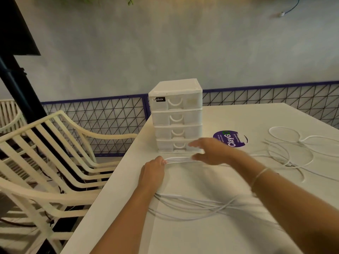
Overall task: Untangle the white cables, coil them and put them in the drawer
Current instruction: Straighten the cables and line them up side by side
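The left hand is gripping one end of a looped cable bundle on the desk, fingers curled round the strands. The right hand is hovering at the bundle's other end, blurred, fingers extended; contact cannot be determined. More loops are lying beneath both forearms. Loose cables are lying to the right. The drawer unit is standing behind the hands, all drawers closed.
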